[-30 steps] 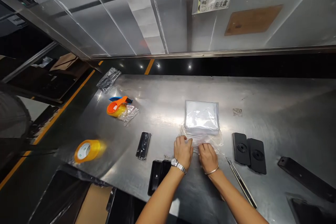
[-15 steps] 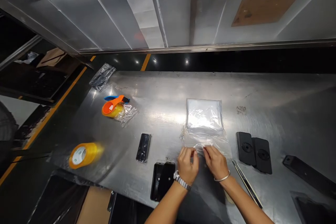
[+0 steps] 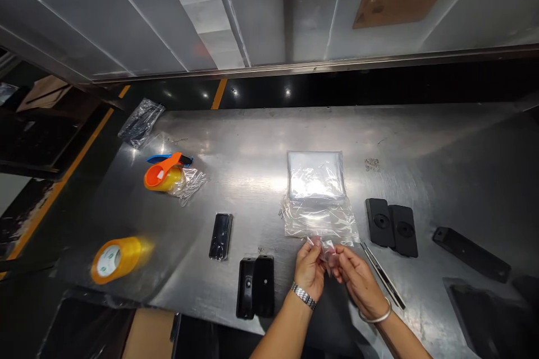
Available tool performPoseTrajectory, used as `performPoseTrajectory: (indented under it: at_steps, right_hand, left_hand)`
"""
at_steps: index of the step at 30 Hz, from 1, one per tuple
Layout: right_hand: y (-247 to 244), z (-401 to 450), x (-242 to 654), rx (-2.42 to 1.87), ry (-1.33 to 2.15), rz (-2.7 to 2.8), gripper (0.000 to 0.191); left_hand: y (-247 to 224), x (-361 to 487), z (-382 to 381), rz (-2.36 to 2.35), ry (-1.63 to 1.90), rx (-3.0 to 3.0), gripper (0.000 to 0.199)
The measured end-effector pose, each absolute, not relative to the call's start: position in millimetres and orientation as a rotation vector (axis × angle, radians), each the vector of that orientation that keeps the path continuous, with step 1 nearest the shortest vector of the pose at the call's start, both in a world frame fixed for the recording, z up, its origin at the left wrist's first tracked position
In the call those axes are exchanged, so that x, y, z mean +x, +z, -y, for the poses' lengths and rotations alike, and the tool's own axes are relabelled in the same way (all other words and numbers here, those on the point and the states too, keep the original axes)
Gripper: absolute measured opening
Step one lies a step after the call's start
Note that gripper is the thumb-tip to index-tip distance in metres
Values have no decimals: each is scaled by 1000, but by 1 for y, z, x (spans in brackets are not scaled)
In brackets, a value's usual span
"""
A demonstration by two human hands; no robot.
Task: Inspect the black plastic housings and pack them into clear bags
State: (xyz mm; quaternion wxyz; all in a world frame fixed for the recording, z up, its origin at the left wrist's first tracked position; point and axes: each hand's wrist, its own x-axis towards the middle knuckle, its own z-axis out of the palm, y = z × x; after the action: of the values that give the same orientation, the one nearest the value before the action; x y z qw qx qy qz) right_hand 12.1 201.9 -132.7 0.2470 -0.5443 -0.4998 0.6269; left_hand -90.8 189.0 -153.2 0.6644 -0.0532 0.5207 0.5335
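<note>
Fingers of left hand and right hand pinched closed, clear plastic film held between them

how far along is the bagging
Done: the flat pack sits in a clear plastic bag on the steel table. In hand: left hand and right hand pinch a small clear film scrap. Left: the bag's loose end lies flat; the amber tape roll sits apart.

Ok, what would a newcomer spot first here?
The clear plastic-wrapped packet stands out mid-way across the stainless steel table. Just below it, the left hand and right hand hold a small piece of clear film between them. Far left, a yellow tape roll catches the eye.
</note>
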Motion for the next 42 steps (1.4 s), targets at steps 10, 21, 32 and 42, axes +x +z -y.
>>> performPoseTrajectory:
  at_steps: [10, 21, 32, 42]
  right_hand:
    - [-120, -192, 55, -1593, 1601, 1459, 28]
    - [-81, -176, 99, -1273, 1432, 1880, 21]
    - [-61, -217, 143, -1297, 1898, 1609, 22]
    - [-62, -202, 154, -1348, 1941, 1380, 27]
  left_hand:
    - [-144, -77, -178, -1247, 1412, -219, 31]
    - [-107, -58, -172, -1153, 1220, 144, 26]
    - [-82, -40, -183, -912, 643, 699, 31]
    - [-83, -20, -187, -979, 688, 746, 35]
